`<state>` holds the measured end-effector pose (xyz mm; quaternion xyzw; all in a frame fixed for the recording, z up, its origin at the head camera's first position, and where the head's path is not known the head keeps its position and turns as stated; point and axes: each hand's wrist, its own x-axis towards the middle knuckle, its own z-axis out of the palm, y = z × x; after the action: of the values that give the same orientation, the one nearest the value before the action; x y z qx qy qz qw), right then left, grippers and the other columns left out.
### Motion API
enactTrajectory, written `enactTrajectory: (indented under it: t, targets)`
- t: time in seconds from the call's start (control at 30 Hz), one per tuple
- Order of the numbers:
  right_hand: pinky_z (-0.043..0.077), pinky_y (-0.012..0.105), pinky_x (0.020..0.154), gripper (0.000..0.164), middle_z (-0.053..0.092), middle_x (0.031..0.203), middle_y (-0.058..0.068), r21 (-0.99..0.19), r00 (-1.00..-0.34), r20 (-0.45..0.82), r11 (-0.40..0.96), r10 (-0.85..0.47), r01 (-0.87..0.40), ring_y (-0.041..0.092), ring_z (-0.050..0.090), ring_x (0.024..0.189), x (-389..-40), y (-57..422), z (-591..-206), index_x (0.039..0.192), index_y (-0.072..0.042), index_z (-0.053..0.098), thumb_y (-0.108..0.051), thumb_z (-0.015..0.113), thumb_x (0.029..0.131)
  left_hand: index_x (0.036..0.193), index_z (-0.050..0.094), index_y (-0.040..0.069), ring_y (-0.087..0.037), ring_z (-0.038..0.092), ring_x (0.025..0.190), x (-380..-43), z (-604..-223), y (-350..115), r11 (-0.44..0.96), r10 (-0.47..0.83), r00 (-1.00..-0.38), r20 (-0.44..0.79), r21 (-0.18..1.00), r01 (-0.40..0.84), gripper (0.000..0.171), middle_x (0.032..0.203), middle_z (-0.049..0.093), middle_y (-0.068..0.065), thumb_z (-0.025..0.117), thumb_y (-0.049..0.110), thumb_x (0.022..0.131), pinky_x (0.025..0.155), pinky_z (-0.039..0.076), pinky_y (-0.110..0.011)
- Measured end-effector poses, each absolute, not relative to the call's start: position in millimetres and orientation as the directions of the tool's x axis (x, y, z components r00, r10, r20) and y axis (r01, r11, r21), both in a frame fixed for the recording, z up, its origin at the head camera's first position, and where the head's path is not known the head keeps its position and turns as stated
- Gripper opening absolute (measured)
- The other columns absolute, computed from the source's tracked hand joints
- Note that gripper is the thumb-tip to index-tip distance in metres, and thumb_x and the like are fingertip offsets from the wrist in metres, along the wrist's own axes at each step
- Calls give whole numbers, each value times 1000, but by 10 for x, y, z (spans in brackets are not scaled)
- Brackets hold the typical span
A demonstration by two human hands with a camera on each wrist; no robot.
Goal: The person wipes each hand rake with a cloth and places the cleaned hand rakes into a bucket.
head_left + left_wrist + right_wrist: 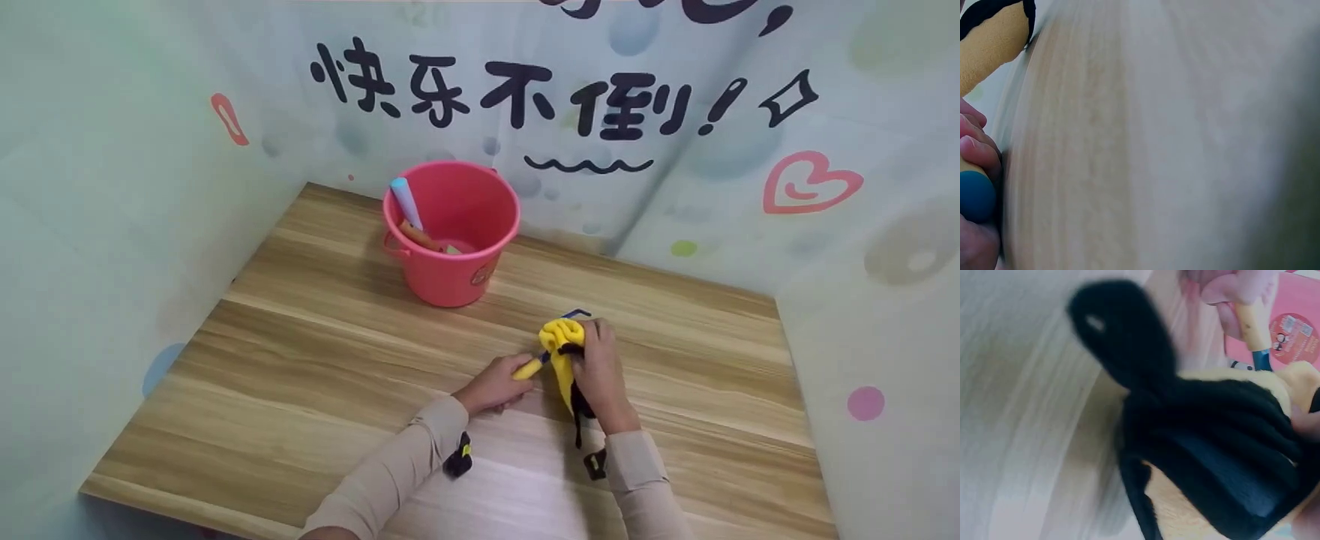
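Note:
My left hand [499, 384] grips the yellow handle [527, 369] of a tool with a blue shaft, whose bent tip [579, 313] shows beyond the cloth. The handle's rounded blue butt [977, 197] sticks out of the fist in the left wrist view. My right hand [601, 371] holds a bunched yellow cloth [562, 330] with black trim against the shaft, above the table. In the right wrist view, the cloth's black loop [1123, 332] hangs out, and the shaft runs behind the folds. The tool's kind is hidden by the cloth.
A pink-red bucket [454, 277] stands at the back of the wooden table [315, 375]. Inside it lean a pale tube with a light-blue end [405, 201] and a brown piece [420, 237]. Printed wall sheets [832, 247] border the table's back and sides.

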<state>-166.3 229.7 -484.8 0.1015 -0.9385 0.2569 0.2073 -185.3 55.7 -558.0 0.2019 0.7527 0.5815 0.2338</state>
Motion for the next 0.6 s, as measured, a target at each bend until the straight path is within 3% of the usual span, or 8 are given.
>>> enactTrajectory:
  t: [0.3, 0.6]
  targets:
    - [46, 41, 69, 29, 50, 89, 15, -363, -809, 588, 888, -17, -283, 31, 48, 82, -1738, 2370, -4771, 93, -5, 56, 8, 67, 70, 92, 51, 10, -9, 39, 36, -1842, -5544, 529, 247, 588, -795, -149, 969, 1, 9, 54, 47, 2, 56, 10, 86, 30, 33, -20]
    - [45, 39, 60, 31, 47, 84, 13, -263, -785, 616, 923, -63, -280, 29, 47, 75, -1728, 2361, -4738, 95, -8, 53, 4, 70, 71, 96, 51, 6, -9, 39, 36, -1852, -5566, 530, 216, 602, -789, -121, 976, 15, 12, 53, 47, 2, 56, 10, 86, 31, 32, -21]
